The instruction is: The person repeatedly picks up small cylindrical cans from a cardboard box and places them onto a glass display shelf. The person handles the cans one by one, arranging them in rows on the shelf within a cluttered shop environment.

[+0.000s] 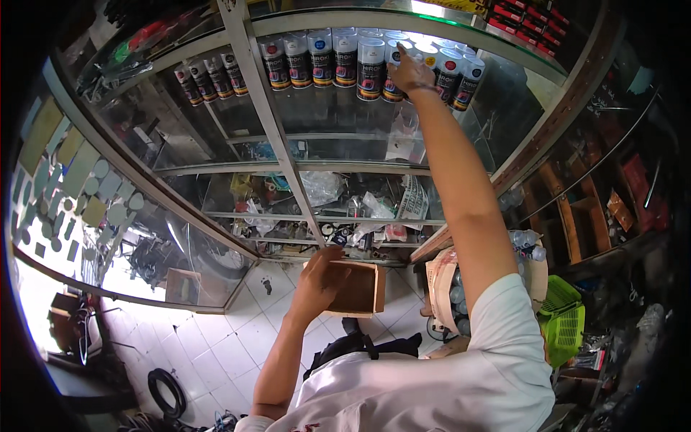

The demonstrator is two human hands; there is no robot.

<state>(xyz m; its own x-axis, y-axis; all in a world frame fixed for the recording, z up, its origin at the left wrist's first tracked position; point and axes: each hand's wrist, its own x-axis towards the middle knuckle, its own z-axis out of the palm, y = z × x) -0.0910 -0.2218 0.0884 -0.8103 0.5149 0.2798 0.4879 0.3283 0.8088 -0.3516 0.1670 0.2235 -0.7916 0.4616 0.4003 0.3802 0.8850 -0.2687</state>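
My right arm [461, 194] stretches up to the glass shelf, where several spray paint cans [371, 68] with clear caps stand close together. Among the front cans is my right hand [413, 73], index finger extended at a cap and thumb apart. I see no can lifted from the shelf. Lower down, my left hand [321, 284] hangs beside an open cardboard box [379, 288], partly overlapping its left side. Its fingers are loosely spread and nothing shows in them. Whether it touches the box, I cannot tell.
Glass display case frames [270, 122] surround the shelves. Smaller spray cans [216, 78] stand to the left. Bagged parts [324, 189] fill lower shelves. At right are a carton of bottles [443, 284] and a green basket [565, 317]. A black tyre [167, 392] lies on white tiles.
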